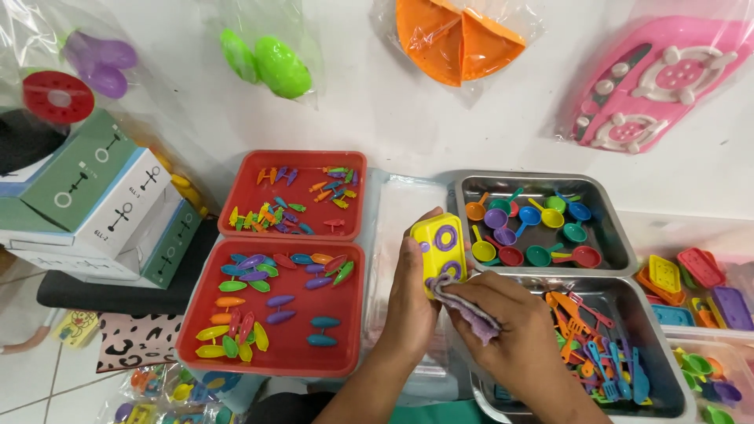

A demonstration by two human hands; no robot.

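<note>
Yellow toy stove held between red trays and steel pans — hands crowded.

Bench: white top, evenly lit — no hard shadows.
Floor: pale tiles at lower left — a leopard-print cloth beside them.

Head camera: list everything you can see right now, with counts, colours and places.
toy stove: one, yellow with purple rings, held at centre
cloth: one, lilac, against the stove's lower end
red trays: two, left of centre, holding small multicoloured pieces
metal trays: two, right; the far one holds toy pans, the near one toy utensils
pink toy cooker: one, bagged, top right
orange pieces: bagged, top centre
boxes: stacked, left
left hand: holds the stove
right hand: presses the cloth
</note>
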